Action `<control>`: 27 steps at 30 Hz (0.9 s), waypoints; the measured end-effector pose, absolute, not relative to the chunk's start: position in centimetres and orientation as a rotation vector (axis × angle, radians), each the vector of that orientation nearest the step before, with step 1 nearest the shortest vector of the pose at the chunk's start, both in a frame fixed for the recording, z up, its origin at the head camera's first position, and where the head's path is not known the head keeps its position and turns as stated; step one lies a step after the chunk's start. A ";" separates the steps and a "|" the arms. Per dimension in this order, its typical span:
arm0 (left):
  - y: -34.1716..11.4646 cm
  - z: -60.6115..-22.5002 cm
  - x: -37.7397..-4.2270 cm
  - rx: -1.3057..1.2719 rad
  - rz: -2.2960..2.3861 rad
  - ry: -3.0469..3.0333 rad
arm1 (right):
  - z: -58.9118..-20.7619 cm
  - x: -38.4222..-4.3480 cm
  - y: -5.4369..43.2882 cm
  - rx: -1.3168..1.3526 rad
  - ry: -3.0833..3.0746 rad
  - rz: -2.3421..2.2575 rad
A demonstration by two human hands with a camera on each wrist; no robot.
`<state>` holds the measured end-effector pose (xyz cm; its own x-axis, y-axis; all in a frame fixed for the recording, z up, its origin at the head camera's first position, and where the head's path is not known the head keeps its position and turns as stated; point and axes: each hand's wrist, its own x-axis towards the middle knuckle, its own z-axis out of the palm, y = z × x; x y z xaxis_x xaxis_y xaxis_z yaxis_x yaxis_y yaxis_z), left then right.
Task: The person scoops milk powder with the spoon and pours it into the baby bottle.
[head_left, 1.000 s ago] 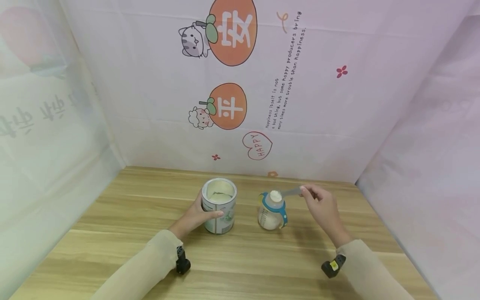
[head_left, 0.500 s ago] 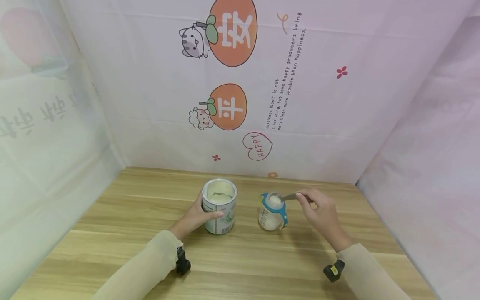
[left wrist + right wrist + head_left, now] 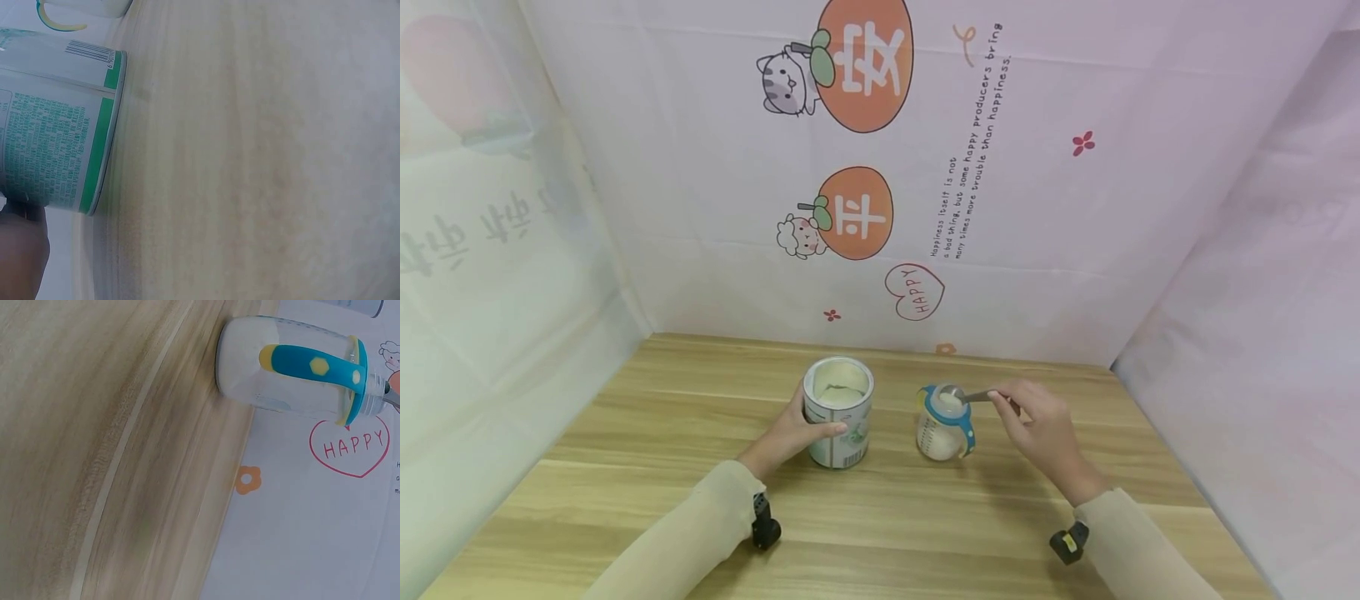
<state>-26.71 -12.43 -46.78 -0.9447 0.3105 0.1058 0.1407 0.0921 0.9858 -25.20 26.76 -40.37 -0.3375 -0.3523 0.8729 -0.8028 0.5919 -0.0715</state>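
Note:
My left hand (image 3: 796, 433) grips a tin of white powder (image 3: 842, 437), its thumb across the front and the other fingers hidden behind. The open tin stands upright on the table. To its right stands a baby bottle (image 3: 938, 437) with a blue collar and side handles, its top uncovered. My right hand (image 3: 1037, 421) pinches the handle of a metal spoon (image 3: 979, 397). The spoon's bowl is tipped at the bottle's mouth. White powder fills much of the bottle (image 3: 287, 362) in the right wrist view.
The wooden table (image 3: 880, 533) ends at a printed cloth wall (image 3: 715, 250) behind the tin and bottle. Plain pale cloth hangs on the right side (image 3: 1262, 350). Each wrist wears a small black camera (image 3: 765, 522).
The spoon, heaped with powder a second ago, has tipped over the bottle's mouth and its heap is gone. My right hand moved slightly left. The left hand and tin stayed put.

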 end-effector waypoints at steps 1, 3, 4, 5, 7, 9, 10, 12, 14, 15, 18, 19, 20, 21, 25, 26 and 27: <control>-12.4 -46.8 -26.7 0.462 1.980 2.223 | -40.3 -25.2 26.8 0.928 -1.925 0.630; -12.4 -46.8 -26.7 0.456 1.975 2.230 | -40.3 -25.2 26.7 0.939 -1.912 0.618; -12.4 -46.8 -26.7 0.452 1.971 2.236 | -40.3 -25.2 26.7 0.944 -1.904 0.613; -12.4 -46.8 -26.7 0.452 1.970 2.239 | -40.3 -25.2 26.7 0.949 -1.897 0.605; -12.4 -46.8 -26.7 0.445 1.967 2.243 | -40.3 -25.2 26.7 0.957 -1.885 0.593; -12.4 -46.7 -26.6 0.436 1.966 2.244 | -40.3 -25.1 26.7 0.967 -1.871 0.582; -12.4 -46.7 -26.6 0.433 1.966 2.245 | -40.4 -25.1 26.7 0.972 -1.863 0.577; -12.4 -46.6 -26.5 0.431 1.966 2.242 | -40.4 -25.1 26.7 0.985 -1.848 0.567; -12.4 -46.6 -26.5 0.429 1.966 2.243 | -40.4 -25.1 26.8 1.000 -1.831 0.554; -12.4 -46.6 -26.5 0.427 1.968 2.243 | -40.4 -25.1 26.8 1.006 -1.824 0.547; -12.4 -46.7 -26.5 0.435 1.975 2.238 | -40.4 -25.1 26.8 1.015 -1.808 0.529; -12.4 -46.8 -26.5 0.429 1.973 2.243 | -40.4 -25.0 26.8 1.014 -1.805 0.523; -12.4 -46.8 -26.5 0.432 1.973 2.242 | -40.4 -25.0 26.9 1.011 -1.801 0.518; -12.3 -46.8 -26.5 0.433 1.974 2.240 | -40.3 -24.9 26.9 1.009 -1.799 0.514; -12.4 -46.8 -26.5 0.433 1.972 2.241 | -40.2 -24.7 26.9 1.002 -1.791 0.496; -12.4 -46.8 -26.5 0.438 1.974 2.237 | -40.1 -24.6 27.0 1.001 -1.789 0.491; -12.4 -46.8 -26.5 0.436 1.973 2.237 | -40.1 -24.6 27.0 1.001 -1.787 0.488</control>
